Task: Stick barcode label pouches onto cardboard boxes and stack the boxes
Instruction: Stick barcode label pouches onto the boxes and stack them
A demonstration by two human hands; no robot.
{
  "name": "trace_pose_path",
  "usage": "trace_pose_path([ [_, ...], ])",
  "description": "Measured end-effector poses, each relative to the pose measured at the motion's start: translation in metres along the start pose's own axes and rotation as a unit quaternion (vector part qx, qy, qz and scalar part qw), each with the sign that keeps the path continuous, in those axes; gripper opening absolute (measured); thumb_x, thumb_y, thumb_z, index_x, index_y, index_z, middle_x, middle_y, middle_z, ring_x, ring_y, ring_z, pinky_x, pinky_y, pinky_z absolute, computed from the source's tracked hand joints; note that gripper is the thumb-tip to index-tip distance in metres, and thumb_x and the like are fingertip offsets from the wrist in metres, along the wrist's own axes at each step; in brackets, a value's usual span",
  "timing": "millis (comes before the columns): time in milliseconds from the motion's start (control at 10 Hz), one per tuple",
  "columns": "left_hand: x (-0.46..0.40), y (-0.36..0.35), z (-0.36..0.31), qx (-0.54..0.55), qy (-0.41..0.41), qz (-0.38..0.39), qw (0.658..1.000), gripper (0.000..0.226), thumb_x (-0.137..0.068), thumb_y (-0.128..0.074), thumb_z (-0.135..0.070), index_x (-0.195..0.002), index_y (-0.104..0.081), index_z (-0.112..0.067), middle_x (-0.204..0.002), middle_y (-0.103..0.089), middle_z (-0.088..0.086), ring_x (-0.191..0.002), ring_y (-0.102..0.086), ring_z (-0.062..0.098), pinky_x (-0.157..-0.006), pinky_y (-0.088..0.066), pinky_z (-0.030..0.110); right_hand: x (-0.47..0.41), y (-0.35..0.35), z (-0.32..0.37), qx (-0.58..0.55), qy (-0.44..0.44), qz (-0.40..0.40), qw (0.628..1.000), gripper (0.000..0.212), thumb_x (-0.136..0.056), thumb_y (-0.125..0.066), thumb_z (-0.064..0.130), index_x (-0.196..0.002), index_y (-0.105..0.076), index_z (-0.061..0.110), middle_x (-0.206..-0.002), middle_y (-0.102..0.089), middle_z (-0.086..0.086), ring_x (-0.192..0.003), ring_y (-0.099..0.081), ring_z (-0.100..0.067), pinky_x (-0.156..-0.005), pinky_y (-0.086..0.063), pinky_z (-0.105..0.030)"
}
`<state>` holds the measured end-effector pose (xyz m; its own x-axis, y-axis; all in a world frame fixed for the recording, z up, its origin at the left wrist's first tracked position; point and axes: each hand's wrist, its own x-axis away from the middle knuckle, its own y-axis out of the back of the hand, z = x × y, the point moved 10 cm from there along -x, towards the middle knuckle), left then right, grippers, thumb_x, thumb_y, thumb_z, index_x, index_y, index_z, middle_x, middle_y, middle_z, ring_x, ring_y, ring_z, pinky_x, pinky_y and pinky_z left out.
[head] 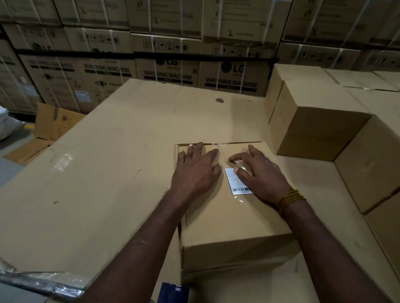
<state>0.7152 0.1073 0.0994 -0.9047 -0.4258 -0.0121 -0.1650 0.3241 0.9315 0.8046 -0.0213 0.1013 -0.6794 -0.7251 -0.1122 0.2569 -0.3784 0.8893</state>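
My left hand [195, 172] lies flat, fingers spread, on top of the cardboard box [231, 219]. My right hand [259, 173] presses straight fingers on the barcode label pouch [237, 182], which sits on the box top. Stacked boxes [314, 123] stand just right.

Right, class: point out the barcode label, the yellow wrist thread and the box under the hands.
barcode label [240, 189], head view, on its printed barcode strip.
yellow wrist thread [290, 199], head view, on the middle of the wound strands.
box [231, 222], head view, on its bare top face.
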Motion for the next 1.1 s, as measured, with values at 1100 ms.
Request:
trace_pose_path([
  [1100,-0.0004,0.0009,0.0003,-0.003,-0.002,-0.005,1.0,0.054,-0.104,-0.037,-0.042,-0.156,-0.028,-0.032,-0.168,-0.01,0.007,-0.155,-0.005,0.026,-0.124,-0.003,0.044,0.0021,0.0072,0.0016,-0.011,-0.009,-0.029,0.999,0.022,-0.095,-0.057,0.036,-0.117,-0.058,0.031,-0.154,-0.038,-0.001,-0.146,-0.027,-0.012,-0.111,-0.03,-0.037],
])
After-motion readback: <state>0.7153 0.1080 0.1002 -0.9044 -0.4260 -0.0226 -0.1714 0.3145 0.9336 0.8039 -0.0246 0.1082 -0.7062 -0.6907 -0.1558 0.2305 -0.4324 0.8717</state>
